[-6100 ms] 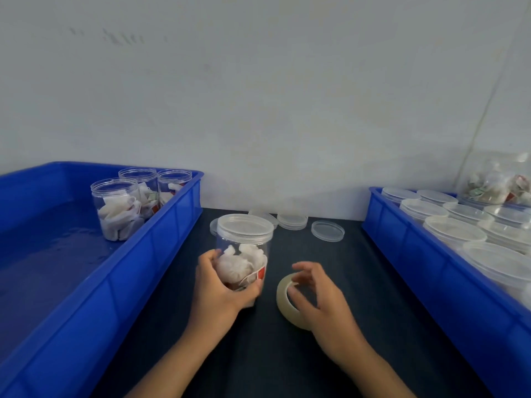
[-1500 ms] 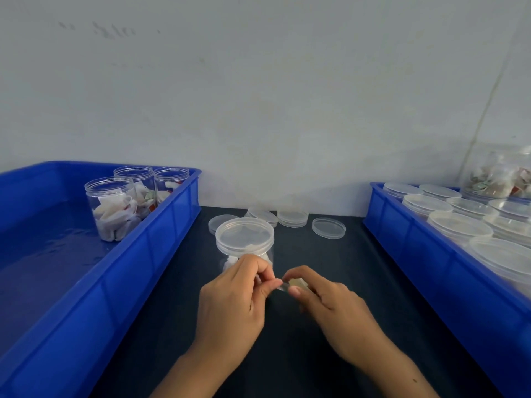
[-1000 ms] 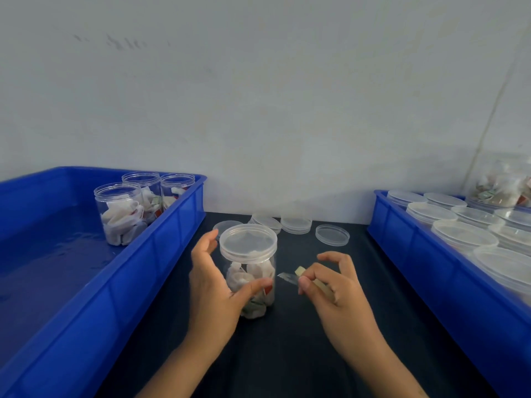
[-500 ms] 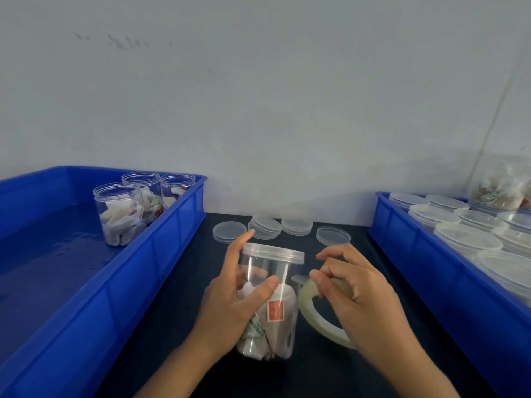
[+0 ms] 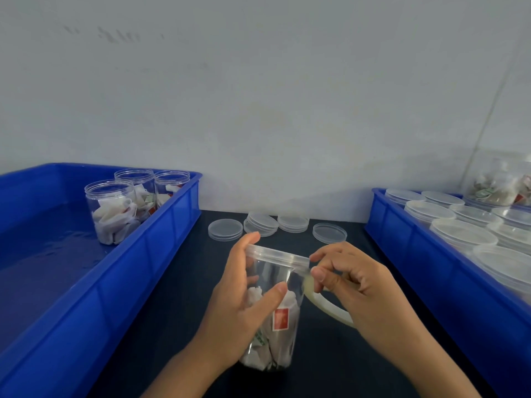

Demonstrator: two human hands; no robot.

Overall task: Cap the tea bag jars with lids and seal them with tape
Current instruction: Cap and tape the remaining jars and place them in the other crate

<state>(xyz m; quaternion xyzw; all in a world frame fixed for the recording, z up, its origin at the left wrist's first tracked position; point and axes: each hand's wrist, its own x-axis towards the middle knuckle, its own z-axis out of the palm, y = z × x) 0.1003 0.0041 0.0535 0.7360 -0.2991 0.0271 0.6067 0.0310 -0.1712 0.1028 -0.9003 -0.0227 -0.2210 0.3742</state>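
A clear jar of tea bags (image 5: 280, 320) with a clear lid (image 5: 277, 255) on top is lifted and tilted over the dark table. My left hand (image 5: 240, 307) grips its body, thumb across the front, index finger up against the lid. My right hand (image 5: 360, 288) holds a roll of clear tape (image 5: 327, 307) beside the jar, with thumb and fingers pinching the tape end against the jar just under the lid rim.
A blue bin (image 5: 143, 259) on the left holds three uncapped jars of tea bags (image 5: 113, 215). A blue bin (image 5: 425, 271) on the right is filled with several capped jars (image 5: 462, 235). Loose clear lids (image 5: 260, 224) lie at the back of the dark table (image 5: 172, 311).
The jar went from standing on the table to lifted and tilted in my left hand. My right hand brought the tape roll up to the jar's lid rim.
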